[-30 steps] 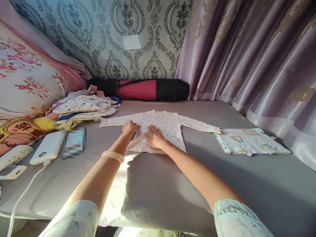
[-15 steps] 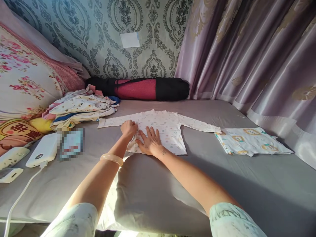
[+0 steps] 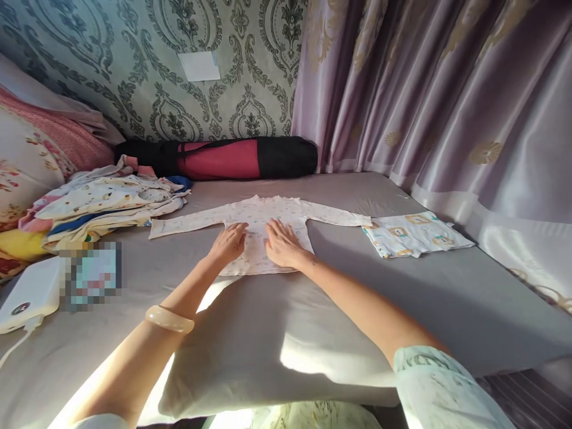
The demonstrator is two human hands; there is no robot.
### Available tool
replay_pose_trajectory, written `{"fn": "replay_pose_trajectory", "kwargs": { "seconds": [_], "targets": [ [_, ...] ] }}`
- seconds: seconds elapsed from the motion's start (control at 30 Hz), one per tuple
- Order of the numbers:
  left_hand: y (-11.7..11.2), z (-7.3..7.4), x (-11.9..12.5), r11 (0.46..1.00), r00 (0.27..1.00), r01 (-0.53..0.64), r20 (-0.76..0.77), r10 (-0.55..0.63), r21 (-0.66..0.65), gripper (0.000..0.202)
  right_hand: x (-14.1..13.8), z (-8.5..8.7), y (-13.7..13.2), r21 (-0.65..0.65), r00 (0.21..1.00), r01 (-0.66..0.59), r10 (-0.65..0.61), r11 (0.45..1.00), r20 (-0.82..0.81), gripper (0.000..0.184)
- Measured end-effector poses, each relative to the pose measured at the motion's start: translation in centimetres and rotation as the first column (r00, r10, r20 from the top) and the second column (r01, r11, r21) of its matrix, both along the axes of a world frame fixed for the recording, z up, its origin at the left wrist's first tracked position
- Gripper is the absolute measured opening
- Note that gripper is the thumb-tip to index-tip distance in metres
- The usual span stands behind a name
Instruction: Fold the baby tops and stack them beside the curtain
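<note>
A small white long-sleeved baby top [image 3: 257, 217] with a fine print lies spread flat on the grey bed sheet [image 3: 339, 292], both sleeves stretched out sideways. My left hand [image 3: 229, 243] rests flat on the lower left of its body, fingers stretched out. My right hand [image 3: 280, 243] lies flat beside it on the lower right of the body, fingers spread. Neither hand holds anything. A pale bangle [image 3: 170, 318] sits on my left wrist.
A folded printed cloth [image 3: 413, 233] lies to the right of the top. A pile of baby clothes [image 3: 96, 205] sits at the left, before a floral pillow [image 3: 18, 173]. A white power bank [image 3: 27, 293], a black-and-red roll bag [image 3: 218, 158] by the wall, and curtains [image 3: 447, 101] on the right.
My left hand has opened from a loose fist and now lies flat. My right hand has slid a little to the right on the top. The camera has turned rightward.
</note>
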State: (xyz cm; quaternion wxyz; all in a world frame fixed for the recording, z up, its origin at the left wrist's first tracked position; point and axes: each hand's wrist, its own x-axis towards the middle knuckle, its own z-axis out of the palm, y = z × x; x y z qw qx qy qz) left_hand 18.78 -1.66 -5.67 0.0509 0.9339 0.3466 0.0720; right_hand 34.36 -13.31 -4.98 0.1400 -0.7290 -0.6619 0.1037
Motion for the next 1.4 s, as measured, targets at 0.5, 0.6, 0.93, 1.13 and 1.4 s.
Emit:
{"fn": "replay_pose_trajectory", "kwargs": {
  "seconds": [0.5,0.6,0.93,1.13,1.4],
  "targets": [
    [-1.2,-2.6,-1.0,0.999,0.991,0.015,-0.136,-0.01,0.031,0.066,3.5,-2.2,-2.0,-0.001,0.985,0.126,-0.125,0.992,0.119,0.066],
    [-0.9,-3.1,-1.1,0.998,0.99,0.038,-0.135,-0.03,0.058,0.063,4.1,-2.0,-1.8,-0.006,0.995,0.083,-0.083,0.997,0.06,0.061],
    [-0.6,-3.6,-1.0,0.998,0.988,0.027,-0.152,-0.017,0.064,0.062,16.8,2.1,-4.0,-0.002,0.856,0.512,-0.509,0.859,0.09,0.043],
    [-0.8,-3.5,-0.9,0.998,0.987,0.017,-0.159,-0.006,0.068,0.062,22.3,2.2,-6.5,-0.147,0.72,0.677,-0.608,0.721,0.333,0.037],
    [-0.7,-3.6,-1.0,0.996,0.99,0.033,-0.138,-0.021,0.087,0.062,22.6,2.5,-5.8,-0.243,0.707,0.691,-0.564,0.681,0.427,0.036]
  ]
}}
